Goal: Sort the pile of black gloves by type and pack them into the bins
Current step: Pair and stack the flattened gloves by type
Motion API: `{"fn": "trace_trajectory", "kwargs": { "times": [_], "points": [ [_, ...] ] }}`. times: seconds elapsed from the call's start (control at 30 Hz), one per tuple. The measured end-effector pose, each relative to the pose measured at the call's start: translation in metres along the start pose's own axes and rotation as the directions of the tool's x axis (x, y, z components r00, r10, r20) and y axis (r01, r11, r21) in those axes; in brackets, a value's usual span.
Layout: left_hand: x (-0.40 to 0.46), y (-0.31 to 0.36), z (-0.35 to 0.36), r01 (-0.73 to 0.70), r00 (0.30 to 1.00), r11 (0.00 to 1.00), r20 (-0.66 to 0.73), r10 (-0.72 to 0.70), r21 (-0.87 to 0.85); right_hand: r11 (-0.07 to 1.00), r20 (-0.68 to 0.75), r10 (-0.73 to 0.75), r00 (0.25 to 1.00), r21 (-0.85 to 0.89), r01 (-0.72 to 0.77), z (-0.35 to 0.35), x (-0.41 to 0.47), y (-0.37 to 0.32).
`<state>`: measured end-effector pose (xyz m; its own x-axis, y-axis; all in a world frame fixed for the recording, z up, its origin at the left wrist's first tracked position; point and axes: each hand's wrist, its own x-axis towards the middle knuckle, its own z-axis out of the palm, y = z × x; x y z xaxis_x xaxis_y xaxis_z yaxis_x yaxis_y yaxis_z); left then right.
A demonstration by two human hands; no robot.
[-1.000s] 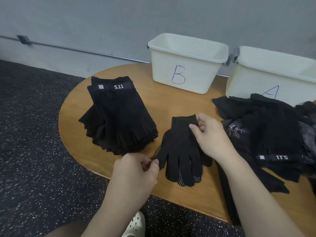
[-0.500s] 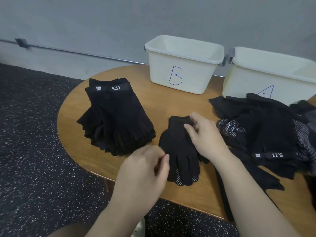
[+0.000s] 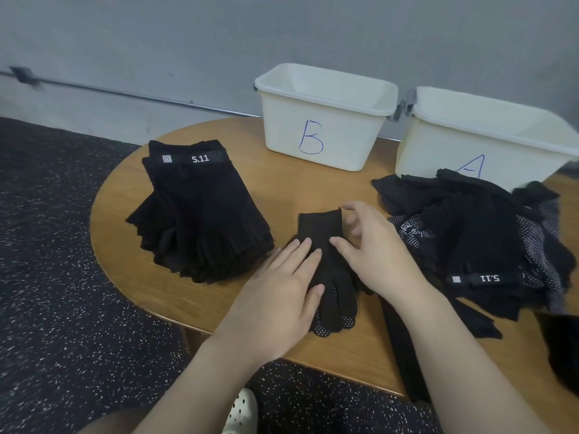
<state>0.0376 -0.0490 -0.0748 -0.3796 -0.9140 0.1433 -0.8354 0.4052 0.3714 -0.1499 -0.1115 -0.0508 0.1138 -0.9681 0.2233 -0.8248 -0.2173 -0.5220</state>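
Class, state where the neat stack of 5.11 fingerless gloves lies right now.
In the head view, the fingerless glove stack sits on the table's left side, left of bin B.

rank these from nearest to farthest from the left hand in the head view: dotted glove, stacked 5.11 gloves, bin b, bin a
1. dotted glove: under the left hand, table centre.
2. stacked 5.11 gloves: on its left.
3. bin B: behind, by the wall.
4. bin A: back right.

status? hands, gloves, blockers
Left hand flat on dotted glove; right hand touching it, fingers loose. Bin B, bin A show no gloves. Nothing blocking.
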Motion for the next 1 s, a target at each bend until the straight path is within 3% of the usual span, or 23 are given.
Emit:
{"fn": "trace_trajectory", "kwargs": {
  "times": [0.13, 0.33, 0.43, 0.6, 0.8, 1.0],
  "points": [
    [-0.004, 0.003, -0.001, 0.047, 0.999, 0.998, 0.011, -0.047, -0.028, 0.997, -0.001, -0.052, 0.999, -0.052, 0.052, -0.017, -0.025, -0.005],
    [-0.003, 0.007, -0.005, 0.057, 0.998, 0.998, -0.029, -0.057, -0.004, 0.981, 0.199, -0.15, 0.968, -0.093, 0.171, -0.026, -0.067, -0.005],
    [-0.003, 0.007, -0.004, 0.026, 0.996, 0.999, -0.087, -0.028, -0.018, 0.977, 0.154, -0.152, 0.976, -0.126, 0.172, -0.024, -0.078, 0.001],
    [0.004, 0.01, -0.002, -0.041, 0.976, 0.999, -0.212, 0.042, 0.008, 0.998, 0.061, -0.054, 0.997, 0.018, 0.053, -0.028, -0.083, 0.015],
    [0.009, 0.011, 0.004, -0.015, 1.0, 0.999, 0.004, 0.014, 0.034, 0.998, 0.091, -0.053, 0.994, 0.042, 0.049, -0.031, -0.087, 0.021],
    [0.007, 0.007, 0.006, 0.064, 0.998, 0.994, 0.016, -0.066, 0.089, 0.993, 0.109, -0.037, 0.993, 0.12, 0.024, -0.039, -0.09, 0.021]
  ]
}}
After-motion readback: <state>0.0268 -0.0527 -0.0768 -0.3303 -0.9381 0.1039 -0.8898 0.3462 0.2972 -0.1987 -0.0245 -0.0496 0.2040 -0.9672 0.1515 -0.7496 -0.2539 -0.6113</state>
